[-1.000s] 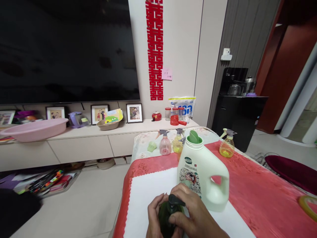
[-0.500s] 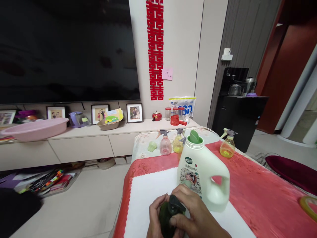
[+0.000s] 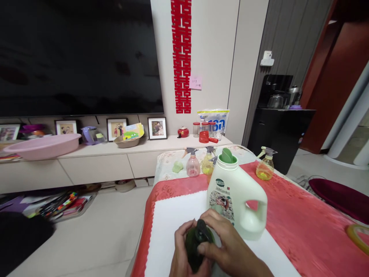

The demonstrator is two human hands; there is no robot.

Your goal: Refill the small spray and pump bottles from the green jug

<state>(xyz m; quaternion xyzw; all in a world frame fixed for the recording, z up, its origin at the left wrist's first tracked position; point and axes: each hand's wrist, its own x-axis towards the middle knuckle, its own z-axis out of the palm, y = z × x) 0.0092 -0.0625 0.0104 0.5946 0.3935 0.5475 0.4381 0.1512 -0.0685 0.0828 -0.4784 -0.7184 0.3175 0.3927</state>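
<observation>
Low in the head view, a dark green pump bottle (image 3: pixel 192 250) is held between both hands. My left hand (image 3: pixel 179 252) wraps round the bottle's body from the left. My right hand (image 3: pixel 223 240) grips near its black pump head (image 3: pixel 203 231), thumb and fingers closed about the collar. The spout points to the lower right. Just beyond my right hand stands a large pale green jug (image 3: pixel 245 192), upright, with a handle on its right and an open mouth showing a green inner spout (image 3: pixel 227 156). The lower part of the pump bottle is hidden by my fingers.
A white mat (image 3: pixel 173 219) lies on the red tablecloth (image 3: pixel 288 215). Behind the jug stand a pink spray bottle (image 3: pixel 193 166) and a yellow one (image 3: pixel 207 163). Another yellow spray bottle (image 3: pixel 265 168) is at right. A tape roll (image 3: pixel 356 238) lies at the right edge.
The view has tilted slightly downward, so the surroundings sit a little higher. Both hands still hold the pump bottle; its spout appears turned slightly toward me.
</observation>
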